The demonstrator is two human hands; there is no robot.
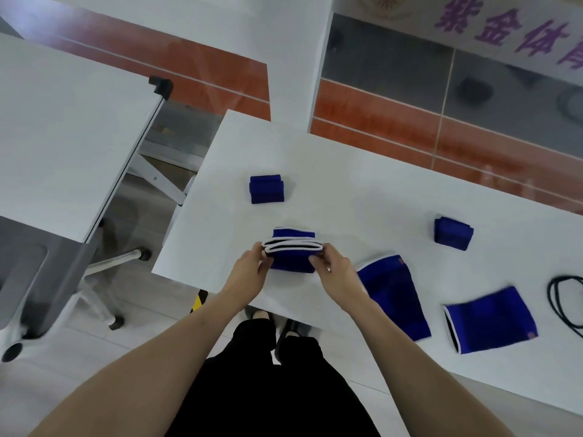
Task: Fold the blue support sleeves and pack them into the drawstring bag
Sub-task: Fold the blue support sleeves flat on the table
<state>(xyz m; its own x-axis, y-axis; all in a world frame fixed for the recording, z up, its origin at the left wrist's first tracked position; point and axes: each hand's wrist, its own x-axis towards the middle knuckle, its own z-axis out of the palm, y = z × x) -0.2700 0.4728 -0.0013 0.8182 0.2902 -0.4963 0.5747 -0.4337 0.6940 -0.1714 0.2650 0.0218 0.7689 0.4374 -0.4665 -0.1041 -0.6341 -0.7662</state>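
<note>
A folded blue support sleeve (pixel 291 258) with white trim sits near the front edge of the white table (pixel 347 190). My left hand (pixel 249 269) pinches its left end and my right hand (pixel 334 268) pinches its right end. Two small folded blue sleeves lie farther back, one at the back left (pixel 266 188) and one at the right (pixel 452 233). Two unfolded flat blue sleeves lie to the right, one beside my right hand (pixel 394 294) and one farther right (pixel 492 320). A black cord (pixel 560 302), perhaps the bag's drawstring, shows at the right edge; the bag itself is out of view.
A second white table (pixel 63 130) stands to the left with a gap between the two. An office chair base (pixel 107 272) sits on the floor at the left. My legs in black trousers stand at the table's front edge.
</note>
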